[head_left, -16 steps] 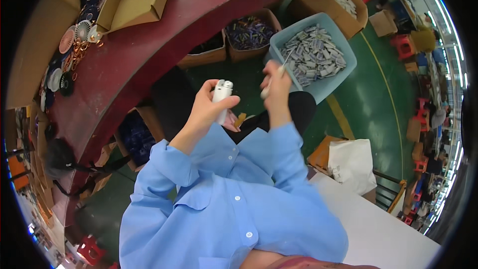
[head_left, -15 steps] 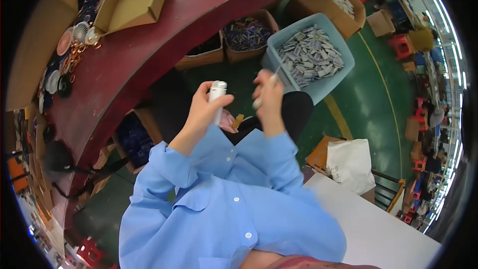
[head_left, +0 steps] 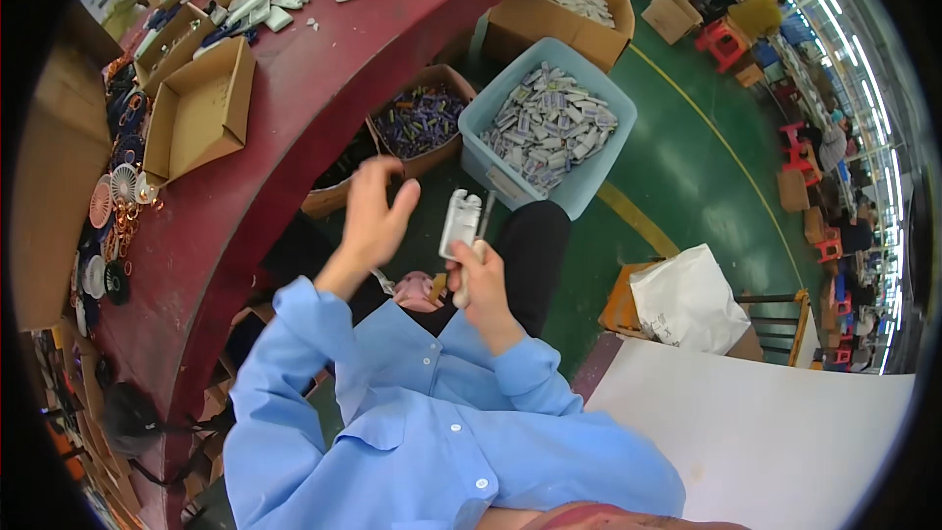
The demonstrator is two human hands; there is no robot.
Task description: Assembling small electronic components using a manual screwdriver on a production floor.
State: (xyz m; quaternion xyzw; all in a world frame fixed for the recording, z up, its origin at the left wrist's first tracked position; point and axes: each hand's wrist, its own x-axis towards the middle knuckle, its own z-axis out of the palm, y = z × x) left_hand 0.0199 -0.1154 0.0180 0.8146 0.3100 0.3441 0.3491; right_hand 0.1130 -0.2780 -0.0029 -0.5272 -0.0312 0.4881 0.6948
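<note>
In my right hand [head_left: 483,294] are a white plastic casing [head_left: 459,228], upright between thumb and fingers, and a screwdriver [head_left: 463,291] with a pale handle. The screwdriver's thin metal shaft points up beside the casing. My left hand [head_left: 371,221] is raised to the left of the casing, apart from it, thumb spread and nothing visible in it; its fingertips are smeared by motion. Below, on my lap, rests a pink thing [head_left: 417,291] with a small yellowish piece, its kind unclear.
Ahead stands a light blue bin [head_left: 616,152] heaped with grey-white pieces. Left of it, a carton [head_left: 459,88] holds purple and yellow cylindrical parts. A curved dark red table [head_left: 324,69] carries an open cardboard tray [head_left: 201,118], small fans and white casings. A white bag [head_left: 689,299] sits at right.
The white casing has passed from my left hand to my right, which still keeps the screwdriver. My left hand has let go and moved away to the left. The view has shifted.
</note>
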